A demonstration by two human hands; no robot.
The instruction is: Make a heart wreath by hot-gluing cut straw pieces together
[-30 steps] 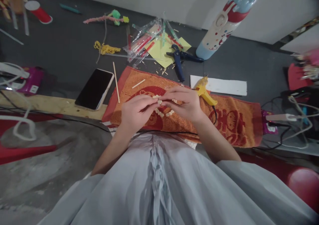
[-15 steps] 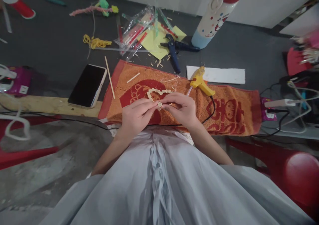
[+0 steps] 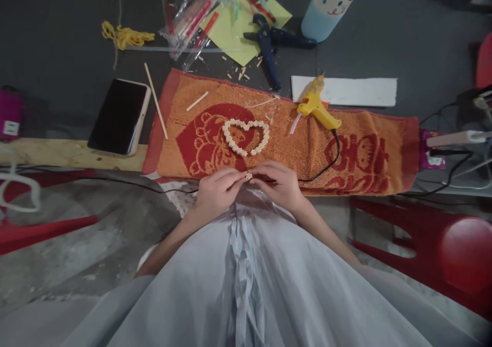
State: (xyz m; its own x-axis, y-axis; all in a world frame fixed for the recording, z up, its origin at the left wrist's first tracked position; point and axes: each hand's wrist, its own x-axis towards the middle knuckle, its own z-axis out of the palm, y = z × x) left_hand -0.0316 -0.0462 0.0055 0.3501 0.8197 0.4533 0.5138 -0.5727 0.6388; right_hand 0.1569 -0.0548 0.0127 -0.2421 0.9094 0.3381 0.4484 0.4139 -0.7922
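Note:
Between the fingertips of my left hand (image 3: pixel 221 190) and my right hand (image 3: pixel 280 183) is a small cream flower-shaped piece (image 3: pixel 249 176). Both hands are pinched on it, just off the near edge of the orange towel (image 3: pixel 300 155). Beyond them on the towel lies a heart-shaped outline (image 3: pixel 226 137) made of small cream pieces, with a gap at its lower tip; neither hand touches it. A yellow glue gun (image 3: pixel 317 106) rests to the right of the heart, its clear glue stick poking out at the back.
Behind the towel lie dark blue cutting pliers (image 3: pixel 267 55), yellow paper (image 3: pixel 230 42), plastic packets and bits of stick. A phone (image 3: pixel 119 116) and a thin wooden stick (image 3: pixel 156 101) are at left. A white strip (image 3: pixel 357 90) and a bottle (image 3: pixel 328 11) stand farther back. The glue gun's black cord (image 3: pixel 333 157) crosses the towel.
Both hands have drawn back toward my body with the small flower-shaped piece between them. The heart outline is now uncovered on the towel. The camera view has tipped downward.

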